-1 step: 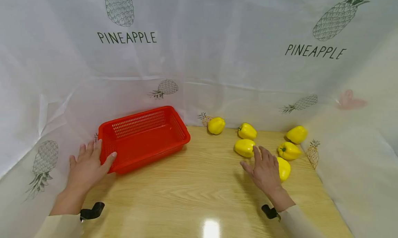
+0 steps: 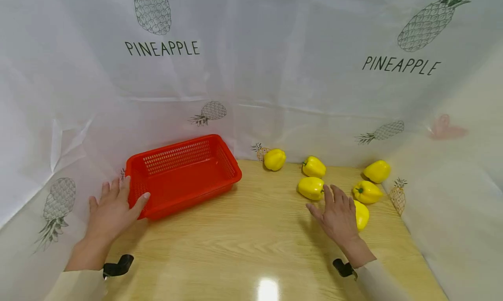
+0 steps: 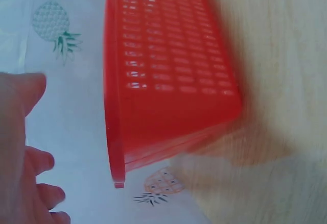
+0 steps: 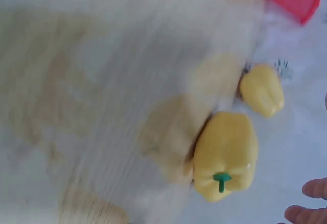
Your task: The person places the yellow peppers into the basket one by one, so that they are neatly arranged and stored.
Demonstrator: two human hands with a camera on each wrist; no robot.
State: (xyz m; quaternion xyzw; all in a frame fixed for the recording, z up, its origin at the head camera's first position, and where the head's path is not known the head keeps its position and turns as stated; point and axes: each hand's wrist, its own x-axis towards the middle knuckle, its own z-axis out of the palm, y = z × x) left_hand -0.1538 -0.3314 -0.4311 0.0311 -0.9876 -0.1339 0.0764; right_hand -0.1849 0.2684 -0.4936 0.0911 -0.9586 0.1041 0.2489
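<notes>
My left hand hovers at the left end of a red plastic basket, its fingers spread. In the left wrist view the thumb and fingertips stand apart from the basket's rim. My right hand hovers palm down with fingers extended, holding nothing. Just beyond its fingertips lies a yellow bell pepper. Another yellow pepper is partly hidden behind that hand. The right wrist view shows a pepper with a green stem and a smaller-looking one.
More yellow peppers lie along the back, one near the basket, one beside it. Two others, a pepper and a pepper, sit near the right wall. White pineapple-print sheeting encloses the wooden table.
</notes>
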